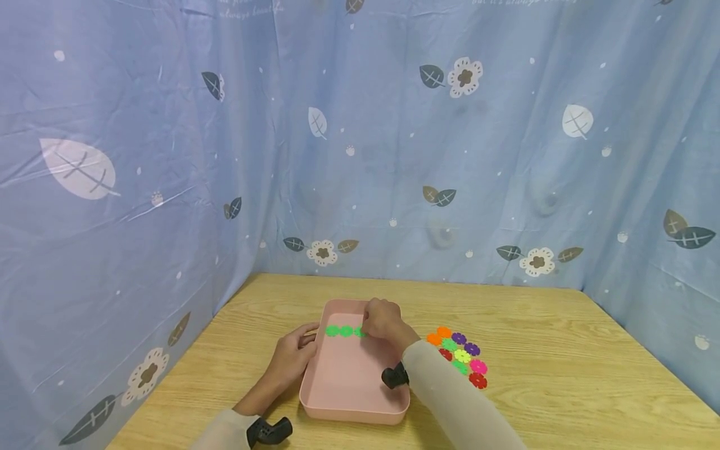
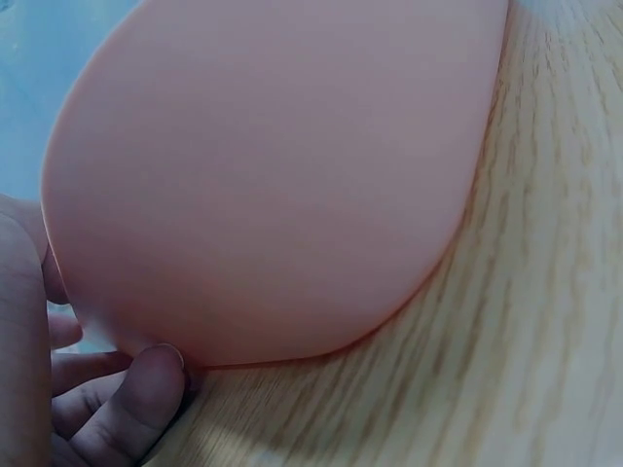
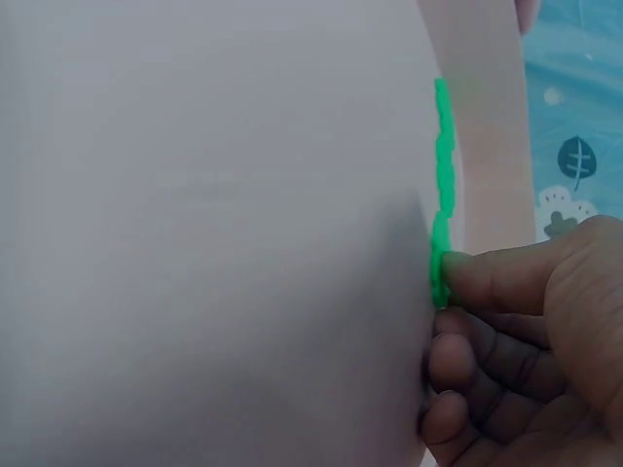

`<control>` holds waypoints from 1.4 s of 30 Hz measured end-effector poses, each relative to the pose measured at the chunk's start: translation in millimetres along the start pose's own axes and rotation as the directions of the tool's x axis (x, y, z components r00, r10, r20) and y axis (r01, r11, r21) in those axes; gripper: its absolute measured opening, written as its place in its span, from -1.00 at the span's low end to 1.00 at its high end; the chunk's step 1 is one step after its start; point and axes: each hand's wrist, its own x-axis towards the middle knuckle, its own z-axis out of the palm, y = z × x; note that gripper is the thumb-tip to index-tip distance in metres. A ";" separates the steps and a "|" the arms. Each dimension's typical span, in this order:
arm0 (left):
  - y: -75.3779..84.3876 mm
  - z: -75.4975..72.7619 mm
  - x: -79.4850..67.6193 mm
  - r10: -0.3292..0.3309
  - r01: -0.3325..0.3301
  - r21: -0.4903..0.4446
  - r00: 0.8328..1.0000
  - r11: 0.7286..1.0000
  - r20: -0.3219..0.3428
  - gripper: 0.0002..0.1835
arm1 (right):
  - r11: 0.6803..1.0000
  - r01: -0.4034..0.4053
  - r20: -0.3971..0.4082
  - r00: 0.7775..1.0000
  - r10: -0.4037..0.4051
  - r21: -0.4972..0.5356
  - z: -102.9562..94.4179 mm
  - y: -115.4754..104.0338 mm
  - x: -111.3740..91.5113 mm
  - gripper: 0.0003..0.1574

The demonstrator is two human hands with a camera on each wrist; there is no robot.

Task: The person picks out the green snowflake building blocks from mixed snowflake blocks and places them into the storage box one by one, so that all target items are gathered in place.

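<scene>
Your left hand [image 1: 292, 356] was up against the outside of the pink tray [image 1: 354, 381], tbh couldn't tell if it was clamped. In there, two green discs [image 1: 333, 330] sat just left of your right hand [image 1: 382, 319], which pinched a partly hidden third green disc [image 3: 440, 243]. Right of that grip, your sleeve [image 1: 450, 387] blocked some loose coloured discs [image 1: 462, 355].

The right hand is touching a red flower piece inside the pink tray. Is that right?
Not red: the right wrist view shows the right hand touching a green flower piece. It's inside the pink tray, as you said.
</scene>
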 end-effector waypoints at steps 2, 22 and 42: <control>0.0 -0.1 -0.2 -0.003 0.003 -0.004 1.000 1.000 0.003 -0.52 | 1.000 0.000 -0.004 1.000 0.000 -0.015 0.9 0.8 0.1 -0.77; -0.7 -2.7 1.4 0.002 -0.002 -0.017 1.000 1.000 -0.001 -0.51 | 1.000 -0.023 0.047 0.999 0.023 0.006 -4.9 -3.2 2.1 -0.73; -1.9 -2.3 2.0 -0.009 0.009 -0.043 1.000 0.999 0.003 -0.52 | 0.985 0.072 -0.016 0.997 -0.070 0.159 -49.6 11.7 -2.4 -0.86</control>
